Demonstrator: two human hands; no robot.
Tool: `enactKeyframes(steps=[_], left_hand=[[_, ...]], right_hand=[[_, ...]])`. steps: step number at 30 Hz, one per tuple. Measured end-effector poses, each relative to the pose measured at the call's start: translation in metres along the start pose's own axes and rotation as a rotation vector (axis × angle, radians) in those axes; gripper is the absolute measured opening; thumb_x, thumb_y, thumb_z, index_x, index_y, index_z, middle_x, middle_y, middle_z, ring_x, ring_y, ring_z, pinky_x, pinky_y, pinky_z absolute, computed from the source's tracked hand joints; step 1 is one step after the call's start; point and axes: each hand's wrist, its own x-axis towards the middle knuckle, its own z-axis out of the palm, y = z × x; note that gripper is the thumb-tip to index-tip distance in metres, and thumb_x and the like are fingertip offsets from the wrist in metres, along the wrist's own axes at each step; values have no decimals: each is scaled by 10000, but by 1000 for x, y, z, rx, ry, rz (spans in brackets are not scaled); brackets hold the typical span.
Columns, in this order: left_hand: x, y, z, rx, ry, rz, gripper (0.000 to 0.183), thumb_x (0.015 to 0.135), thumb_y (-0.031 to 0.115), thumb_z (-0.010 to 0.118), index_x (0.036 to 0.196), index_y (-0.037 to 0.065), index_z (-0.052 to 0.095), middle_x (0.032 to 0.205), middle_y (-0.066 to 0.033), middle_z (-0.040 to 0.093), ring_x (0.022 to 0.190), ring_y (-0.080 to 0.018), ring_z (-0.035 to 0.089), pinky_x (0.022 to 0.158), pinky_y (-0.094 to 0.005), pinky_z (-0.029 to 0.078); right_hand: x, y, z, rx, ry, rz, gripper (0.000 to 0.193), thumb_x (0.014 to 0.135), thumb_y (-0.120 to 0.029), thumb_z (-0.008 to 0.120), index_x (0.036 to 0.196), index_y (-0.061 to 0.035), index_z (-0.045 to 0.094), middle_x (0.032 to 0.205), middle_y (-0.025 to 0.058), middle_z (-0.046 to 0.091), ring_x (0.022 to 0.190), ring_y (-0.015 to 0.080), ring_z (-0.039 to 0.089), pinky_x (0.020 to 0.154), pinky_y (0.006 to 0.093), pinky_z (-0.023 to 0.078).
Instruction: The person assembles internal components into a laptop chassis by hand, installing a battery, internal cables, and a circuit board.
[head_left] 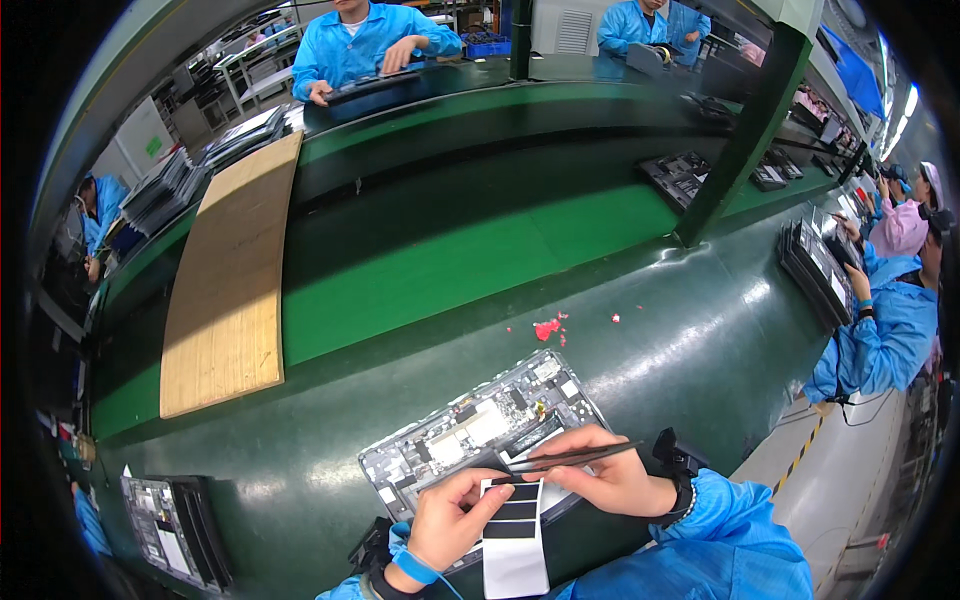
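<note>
One fisheye view: from your head, facing down and forward; left hand (446, 524) and right hand (615, 482) near, green workbench (690, 345) beyond.

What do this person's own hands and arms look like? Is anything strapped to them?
The left hand and right hand are ungloved, with bright blue, creased sleeves. The left wrist wears a light-blue band with a thin cord. A black device sits at each wrist, left and right.

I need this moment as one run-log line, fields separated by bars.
Left hand: pinches white strip with black patches | Right hand: holds dark tweezers | Below hands: opened electronic device on green bench
</note>
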Motion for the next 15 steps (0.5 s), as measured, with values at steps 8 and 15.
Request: enactKeyframes(steps=[8,15], left_hand=[[1,7,1,219,9,-51,145,776,176,667,845,49,657,580,-13,581,500,-33,484,457,-207,379],[1,10,1,232,0,-55,155,765,174,674,824,32,656,582,-7,571,492,-33,470,446,-209,367]], right_hand=[[3,6,-5,112,-42,234,237,835,-4,562,1062,55,529,968,115,597,909,165,605,772,259,499],[4,10,-4,108,-69,223,213,833,-10,568,1036,55,547,950,114,603,895,156,608,744,247,500]])
